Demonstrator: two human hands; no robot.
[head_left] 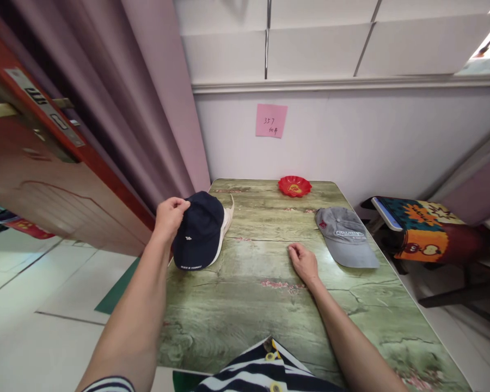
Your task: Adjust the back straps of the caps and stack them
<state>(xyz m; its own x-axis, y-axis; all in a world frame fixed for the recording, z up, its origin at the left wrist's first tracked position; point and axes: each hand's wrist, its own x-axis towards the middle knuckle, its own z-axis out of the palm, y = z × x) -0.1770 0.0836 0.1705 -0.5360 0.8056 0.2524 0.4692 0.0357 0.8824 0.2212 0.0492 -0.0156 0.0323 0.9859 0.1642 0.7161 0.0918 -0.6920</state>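
Note:
My left hand [172, 218] pinches the left side of a navy baseball cap [202, 228], whose brim points toward me and carries small white lettering. A cream-coloured cap [227, 219] shows along the right edge of the navy one, mostly hidden by it. Both are at the left edge of the wood-patterned table [245, 310]. My right hand [304, 263] rests on the tabletop with its fingers curled in and nothing visible in them. Just right of it lies a grey baseball cap [345, 235] with white lettering, its brim toward me.
A red scalloped plate [294, 186] sits at the table's far edge. On the wall behind is a pink note [271, 121]. A wooden door [57, 163] and a mauve curtain [159, 98] stand at left. A stool with a colourful cover [428, 231] is at right.

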